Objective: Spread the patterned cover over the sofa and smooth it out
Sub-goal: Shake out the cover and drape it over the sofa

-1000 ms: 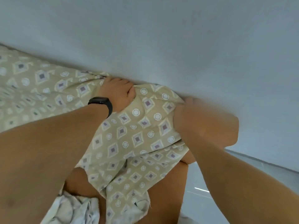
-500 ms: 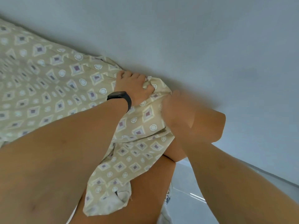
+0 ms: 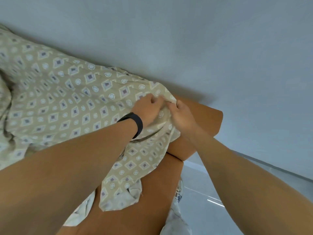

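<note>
Left hand [image 3: 149, 109], black band at wrist, gripped a fold of the beige diamond-and-circle patterned fabric cover [image 3: 67, 102]; right hand [image 3: 183, 116] pinched the same corner beside it. Cover lay across the orange-brown upholstered sofa [image 3: 208, 119], corner bunched at its end, against grey wall [image 3: 203, 48].

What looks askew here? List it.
The patterned cover stops short of the sofa's end: the orange arm is bare. Both hands, left hand and right hand, grip its bunched corner there. A loose flap hangs down the front, and the fabric is rumpled at far left.
</note>
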`<act>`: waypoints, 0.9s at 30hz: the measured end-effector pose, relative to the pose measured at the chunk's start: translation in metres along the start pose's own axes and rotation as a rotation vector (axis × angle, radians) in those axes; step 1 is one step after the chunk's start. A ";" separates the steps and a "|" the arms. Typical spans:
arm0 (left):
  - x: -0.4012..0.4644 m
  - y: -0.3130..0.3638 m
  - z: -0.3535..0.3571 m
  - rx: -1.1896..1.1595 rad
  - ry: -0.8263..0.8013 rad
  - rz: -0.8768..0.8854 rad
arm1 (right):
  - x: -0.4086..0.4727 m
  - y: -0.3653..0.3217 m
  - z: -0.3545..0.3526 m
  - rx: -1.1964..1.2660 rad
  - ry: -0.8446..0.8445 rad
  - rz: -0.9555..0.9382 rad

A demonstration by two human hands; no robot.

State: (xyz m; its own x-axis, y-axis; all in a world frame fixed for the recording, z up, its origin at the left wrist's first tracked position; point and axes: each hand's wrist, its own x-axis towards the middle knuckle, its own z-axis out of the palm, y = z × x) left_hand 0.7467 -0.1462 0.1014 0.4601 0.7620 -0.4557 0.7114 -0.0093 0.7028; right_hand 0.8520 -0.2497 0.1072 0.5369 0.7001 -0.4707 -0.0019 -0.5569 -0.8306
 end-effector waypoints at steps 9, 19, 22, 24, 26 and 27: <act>-0.025 0.061 -0.043 -0.387 -0.249 -0.294 | -0.042 -0.044 -0.028 0.239 -0.281 0.060; -0.005 0.105 -0.062 -0.672 -0.064 -0.026 | -0.066 -0.035 -0.047 -0.142 -0.292 0.200; -0.002 0.117 -0.066 -0.715 0.059 0.018 | -0.051 -0.031 -0.077 -0.350 0.226 0.046; -0.002 0.123 -0.065 -0.708 0.116 0.038 | -0.043 -0.030 -0.101 -0.424 0.454 -0.020; 0.000 0.128 -0.063 -0.727 0.169 0.058 | -0.037 -0.028 -0.120 -0.343 0.591 -0.095; -0.001 0.131 -0.063 -0.736 0.181 0.060 | -0.036 -0.029 -0.126 -0.249 0.625 -0.113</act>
State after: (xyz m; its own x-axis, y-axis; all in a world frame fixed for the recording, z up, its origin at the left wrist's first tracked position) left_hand 0.8062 -0.1076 0.2284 0.3478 0.8686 -0.3529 0.1203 0.3319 0.9356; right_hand 0.9389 -0.3154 0.1855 0.9090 0.4120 -0.0627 0.2368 -0.6345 -0.7358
